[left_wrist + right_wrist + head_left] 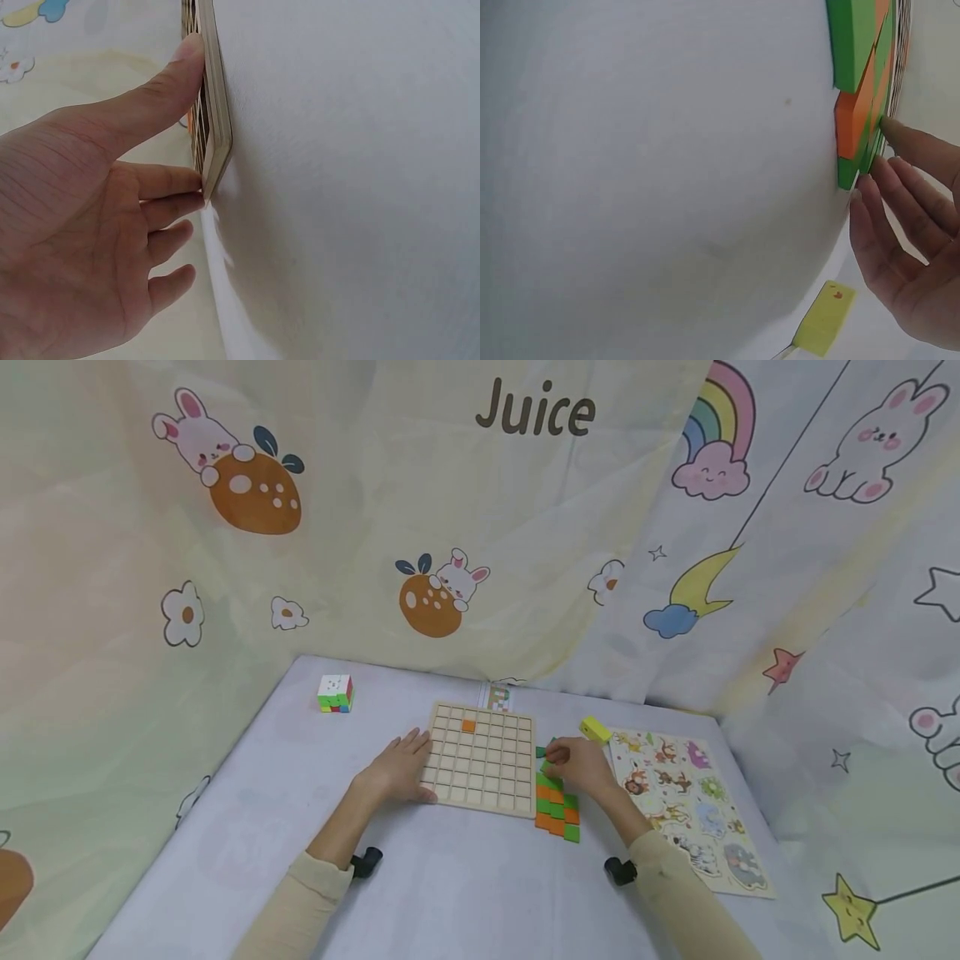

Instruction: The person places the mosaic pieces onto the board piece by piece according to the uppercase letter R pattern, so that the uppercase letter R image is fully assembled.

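Tabletop (pixel 480 893) has the grid board (pixel 483 768) toward its back edge, left hand (pixel 397 768) fingers extended against board's left edge, right hand (pixel 581 766) fingers bent at green-and-orange tiles (pixel 555 811) along right edge, pinch unclear, lone orange tile (pixel 468 726) on board.

Reading "Juice" (pixel 536 407) right there, spelled in dark brown with a capital J, printed high on the cream patterned cloth (pixel 352 527) at back!
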Tool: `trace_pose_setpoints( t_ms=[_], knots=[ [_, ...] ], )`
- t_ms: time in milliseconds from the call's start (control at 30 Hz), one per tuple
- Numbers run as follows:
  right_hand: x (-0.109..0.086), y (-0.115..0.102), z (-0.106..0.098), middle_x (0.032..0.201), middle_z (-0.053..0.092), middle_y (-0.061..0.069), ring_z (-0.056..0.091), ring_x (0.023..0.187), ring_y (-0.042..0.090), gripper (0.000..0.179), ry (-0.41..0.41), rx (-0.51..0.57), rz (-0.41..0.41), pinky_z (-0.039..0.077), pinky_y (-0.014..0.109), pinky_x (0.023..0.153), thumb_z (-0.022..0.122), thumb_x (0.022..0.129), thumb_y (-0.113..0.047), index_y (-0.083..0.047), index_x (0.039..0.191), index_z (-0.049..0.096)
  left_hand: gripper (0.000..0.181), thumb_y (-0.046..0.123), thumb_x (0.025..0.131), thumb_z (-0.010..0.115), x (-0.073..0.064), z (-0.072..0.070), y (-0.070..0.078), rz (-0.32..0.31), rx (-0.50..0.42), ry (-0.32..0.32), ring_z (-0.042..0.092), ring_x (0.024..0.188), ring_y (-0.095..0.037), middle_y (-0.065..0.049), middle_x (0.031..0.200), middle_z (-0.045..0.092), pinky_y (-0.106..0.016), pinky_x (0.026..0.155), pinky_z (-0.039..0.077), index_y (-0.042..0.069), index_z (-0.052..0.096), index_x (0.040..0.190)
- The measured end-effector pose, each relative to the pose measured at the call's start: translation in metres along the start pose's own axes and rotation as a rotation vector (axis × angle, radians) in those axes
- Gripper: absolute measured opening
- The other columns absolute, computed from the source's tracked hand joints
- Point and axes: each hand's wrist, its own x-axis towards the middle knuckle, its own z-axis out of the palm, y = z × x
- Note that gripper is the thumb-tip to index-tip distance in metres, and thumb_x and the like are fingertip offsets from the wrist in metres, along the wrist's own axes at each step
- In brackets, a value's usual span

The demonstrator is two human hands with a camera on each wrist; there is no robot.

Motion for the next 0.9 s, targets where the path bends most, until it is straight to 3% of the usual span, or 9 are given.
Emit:
trace_pose_setpoints(
  t_ms=[367,600,900],
  knots=[
    [0.000,0.001,0.000,0.088,0.073,0.001,0.068,0.083,0.017,0.033,-0.007,0.046,-0.020,0.059,0.037,0.072,0.089,0.079,-0.006,-0.007,0.109,0.078,0.109,0.051,0.080,0.087,0.000,0.003,0.000,-0.006,0.009,-0.013,0.018,0.159,-0.038,-0.021,0.169,0.028,-0.055,0.129,0.019,-0.007,0.037,0.157],
    [0.004,0.004,-0.003,0.086,0.073,0.001,0.067,0.080,0.018,0.032,0.017,0.103,-0.052,0.057,0.034,0.066,0.089,0.082,-0.013,-0.007,0.111,0.079,0.109,0.052,0.080,0.087,0.002,0.003,0.002,-0.018,0.019,-0.012,0.018,0.159,-0.037,-0.020,0.169,0.028,-0.054,0.129,0.020,-0.007,0.037,0.158],
    [0.022,-0.007,-0.004,0.095,0.079,0.007,0.072,0.074,0.022,0.034,0.012,0.256,-0.066,0.058,0.032,0.060,0.085,0.088,-0.012,-0.003,0.119,0.075,0.111,0.051,0.079,0.088,0.003,0.003,0.001,-0.014,0.008,0.003,0.018,0.159,-0.038,-0.020,0.169,0.027,-0.055,0.128,0.020,-0.007,0.036,0.158]
  ],
)
